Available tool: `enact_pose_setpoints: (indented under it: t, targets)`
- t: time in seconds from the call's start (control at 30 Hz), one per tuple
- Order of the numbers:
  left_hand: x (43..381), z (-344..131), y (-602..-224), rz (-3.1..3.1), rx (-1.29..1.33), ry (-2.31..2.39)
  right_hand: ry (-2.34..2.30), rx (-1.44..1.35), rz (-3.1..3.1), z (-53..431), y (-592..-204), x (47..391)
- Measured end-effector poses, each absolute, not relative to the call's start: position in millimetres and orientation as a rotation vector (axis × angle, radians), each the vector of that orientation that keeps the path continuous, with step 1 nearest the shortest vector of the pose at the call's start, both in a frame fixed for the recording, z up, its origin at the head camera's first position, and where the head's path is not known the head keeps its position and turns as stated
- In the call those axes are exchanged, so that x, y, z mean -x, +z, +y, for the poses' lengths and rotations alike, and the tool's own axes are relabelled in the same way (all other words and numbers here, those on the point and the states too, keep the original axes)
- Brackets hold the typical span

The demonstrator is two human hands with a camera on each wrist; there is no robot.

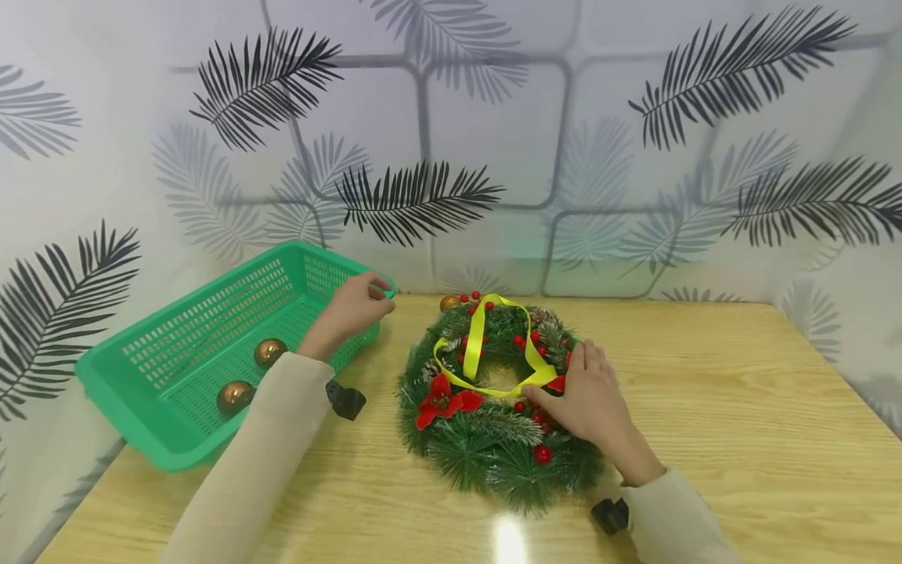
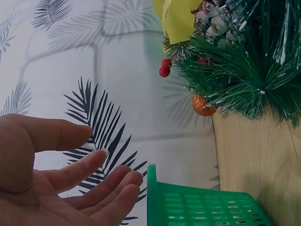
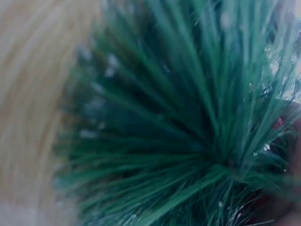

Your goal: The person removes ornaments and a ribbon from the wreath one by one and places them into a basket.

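A green Christmas wreath (image 1: 465,439) lies on the table, trimmed with red berries, pine cones and a red poinsettia flower (image 1: 441,399). A yellow ribbon (image 1: 474,345) loops across its top and centre. My right hand (image 1: 588,399) grips the wreath's right side, its thumb over the ribbon near the hole. In the right wrist view, blurred green needles (image 3: 188,122) hide most of that hand. My left hand (image 1: 350,309) hovers by the right end of a green basket (image 1: 211,282), its fingers loosely bent and holding nothing. A gold bauble (image 1: 449,302) sits at the wreath's far edge.
Two shiny bronze baubles (image 1: 270,352) lie inside the basket on the left of the wooden table (image 1: 733,407). Behind stands a pale wall covering (image 1: 493,133) with dark leaf prints. A black wrist camera (image 1: 345,399) hangs below the left sleeve.
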State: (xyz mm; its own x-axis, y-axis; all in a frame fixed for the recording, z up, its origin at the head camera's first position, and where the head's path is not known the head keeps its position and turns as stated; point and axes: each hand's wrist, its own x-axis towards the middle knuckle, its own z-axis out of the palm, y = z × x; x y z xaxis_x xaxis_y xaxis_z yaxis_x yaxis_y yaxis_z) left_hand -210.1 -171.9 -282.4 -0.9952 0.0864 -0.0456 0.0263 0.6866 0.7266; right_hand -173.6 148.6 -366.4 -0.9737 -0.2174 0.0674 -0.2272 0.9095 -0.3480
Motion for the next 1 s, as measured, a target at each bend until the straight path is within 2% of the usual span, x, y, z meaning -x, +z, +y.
enact_pose_setpoints:
  t: [0.5,1.0]
  targets:
    - [219.2,-159.6,-299.8,2.788,-0.123,1.257,0.697,-0.575,-3.037,166.9,-367.8,188.2]
    - [230.1,-146.5,-316.0,2.75,-0.11,1.263,0.701,-0.668,-3.077,176.6,-367.9,205.1]
